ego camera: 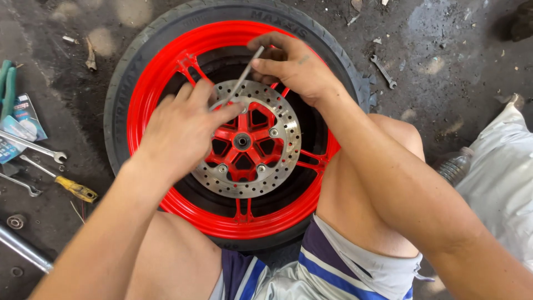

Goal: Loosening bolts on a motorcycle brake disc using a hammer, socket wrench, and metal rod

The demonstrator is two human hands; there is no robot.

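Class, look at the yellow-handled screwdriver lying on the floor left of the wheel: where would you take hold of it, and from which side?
Grip the yellow-handled screwdriver by its thick yellow handle, the lower right end, coming down from above. It lies flat on the floor, so only the top and sides are free. The thin metal shaft runs up-left toward the spanners, where a hand would likely find less room.

**What lies on the floor before you**

You have a stained, dusty concrete floor [444, 33] under you. Flat on it lies the red-rimmed wheel [166, 72]. To your left lie open-end spanners [33, 147], a yellow-handled screwdriver [75, 189] and green-handled pliers [6, 83]. A small spanner [384, 71] lies upper right, a white sack [499, 178] to your right.
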